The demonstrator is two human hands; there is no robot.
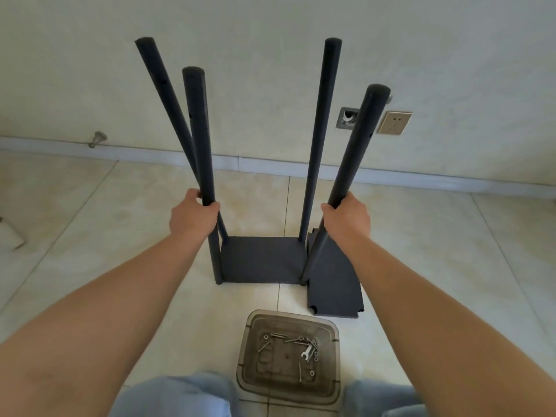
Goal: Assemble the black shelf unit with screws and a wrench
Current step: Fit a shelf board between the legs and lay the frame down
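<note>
The black shelf unit stands on the tiled floor: a square bottom shelf (pixel 261 260) with poles rising from its corners. My left hand (pixel 192 216) grips the near left pole (pixel 198 136) about halfway up. My right hand (pixel 347 216) grips the near right pole (pixel 358 149), which leans outward. Behind them rise the far left pole (pixel 159 91), tilted left, and the far right pole (pixel 323 115). A loose black shelf panel (pixel 334 284) lies flat to the right of the unit. A small silver wrench (pixel 306 352) and several screws lie in a clear tray (pixel 255 320) in front of me.
A pale wall with a skirting board runs behind the unit. A wall socket (pixel 394 122) and an open wall box (pixel 347 118) sit to the right. A metal door stop (pixel 97 138) is at the left. My knees in light jeans (pixel 171 395) frame the tray.
</note>
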